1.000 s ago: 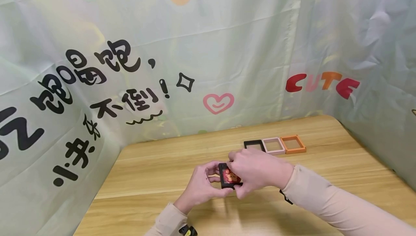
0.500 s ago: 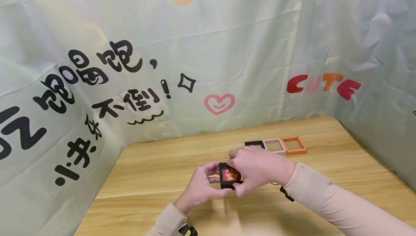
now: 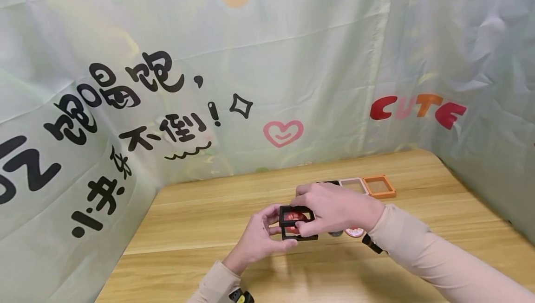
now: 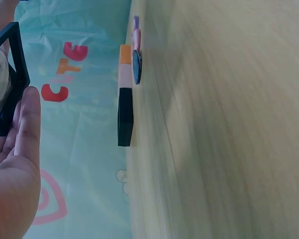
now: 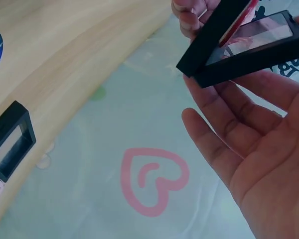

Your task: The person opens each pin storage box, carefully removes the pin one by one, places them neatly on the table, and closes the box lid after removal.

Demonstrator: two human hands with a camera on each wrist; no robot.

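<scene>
Both hands hold a small black hinged display case with clear windows above the table. It stands open in a V, plain in the right wrist view, where the case has its two halves spread. A round red badge lies inside, partly covered. The left hand grips the case's left side between thumb and fingers. From the right, the right hand pinches one half with thumb and fingers. Its palm hides part of the case from the head view.
Behind the right hand, a black frame, a pink frame and an orange frame stand in a row. A pinkish round badge and a dark one lie on the wooden table. A printed cloth hangs behind.
The display case has opened: one half now stands raised from the other. The right hand has shifted slightly up and right with it, uncovering the two badges on the table.
</scene>
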